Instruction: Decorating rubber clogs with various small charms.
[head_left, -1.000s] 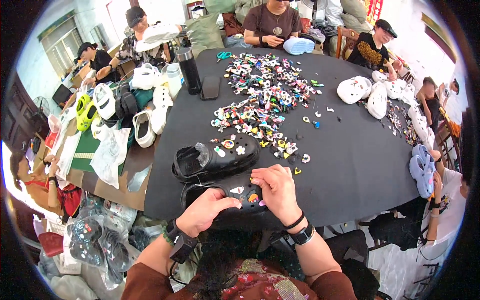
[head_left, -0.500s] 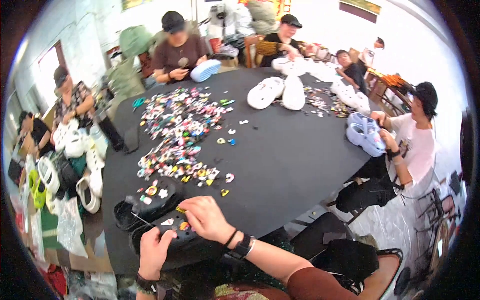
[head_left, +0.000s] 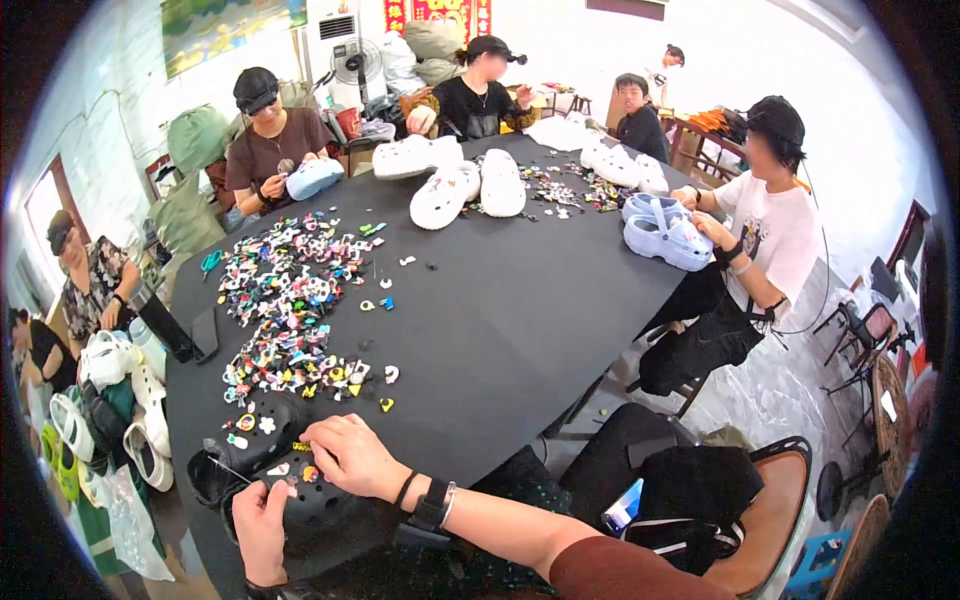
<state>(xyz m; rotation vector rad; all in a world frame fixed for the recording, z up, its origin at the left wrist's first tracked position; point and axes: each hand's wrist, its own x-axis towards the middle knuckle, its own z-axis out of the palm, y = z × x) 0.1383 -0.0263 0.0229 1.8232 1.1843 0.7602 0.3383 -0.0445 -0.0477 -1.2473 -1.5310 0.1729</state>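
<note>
Black clog point(head_left: 325, 506) lies just right of the left grip point(head_left: 261, 528), which clasps its side; its long axis runs rightward beneath the nearer right grip point(head_left: 352, 458), fingertips meeting a yellow charm point(head_left: 300, 446), pinch unclear.

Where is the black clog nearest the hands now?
The black clog is at the lower left of the head view, by the near edge of the table, with the left hand and right hand on it, beside a second clog.
</note>
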